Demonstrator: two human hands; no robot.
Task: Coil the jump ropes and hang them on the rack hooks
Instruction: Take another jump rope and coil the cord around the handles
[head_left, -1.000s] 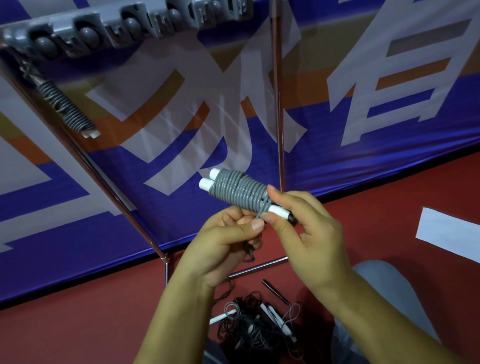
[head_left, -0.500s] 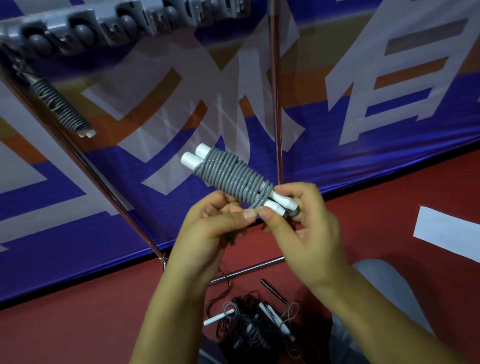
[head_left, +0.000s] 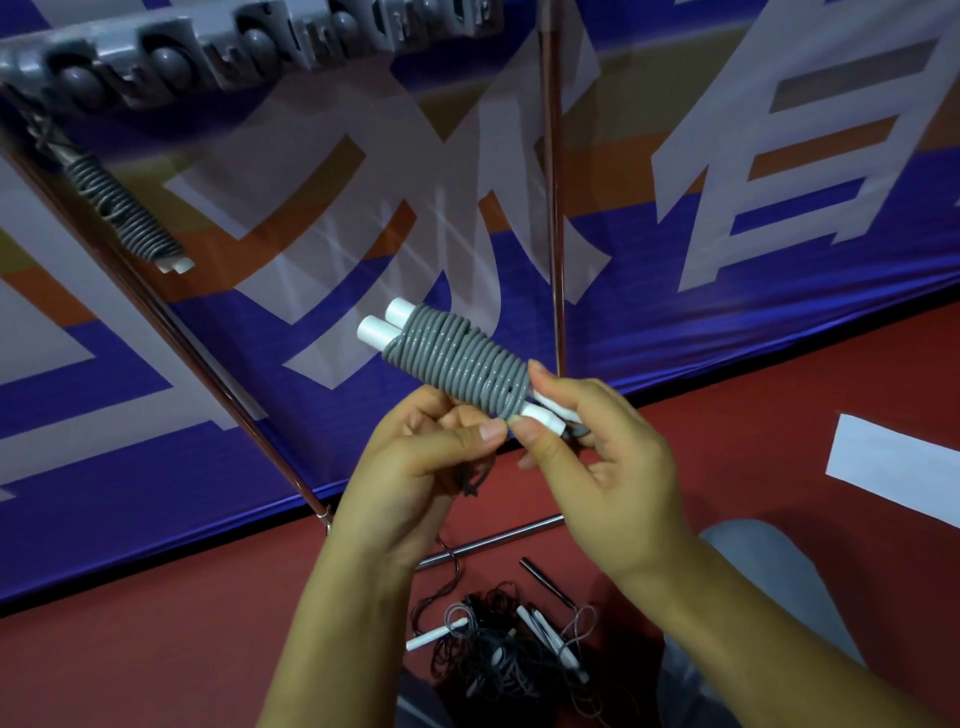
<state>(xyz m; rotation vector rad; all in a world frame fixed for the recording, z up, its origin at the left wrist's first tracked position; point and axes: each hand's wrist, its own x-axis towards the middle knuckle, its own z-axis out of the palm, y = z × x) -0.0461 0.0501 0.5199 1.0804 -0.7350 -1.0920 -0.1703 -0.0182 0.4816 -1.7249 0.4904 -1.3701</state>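
Observation:
A grey jump rope (head_left: 462, 361) is wound tightly round its two white handles and held up at the middle of the view. My right hand (head_left: 597, 457) pinches the lower white handle ends. My left hand (head_left: 415, 467) pinches the rope's end at the bottom of the coil, and a short dark loop hangs below its fingers. A second coiled grey rope (head_left: 122, 208) hangs from the grey hook rack (head_left: 223, 52) at the upper left.
A tangled pile of dark ropes with white and black handles (head_left: 509, 649) lies on the red floor below my hands. Thin metal rack poles (head_left: 553, 208) stand before a blue, white and orange banner. A white sheet (head_left: 893, 462) lies at right.
The coiled rope rose and tilted, its free handle ends swinging up and left. My hands shifted a little left; both keep their pinch at the coil's lower end.

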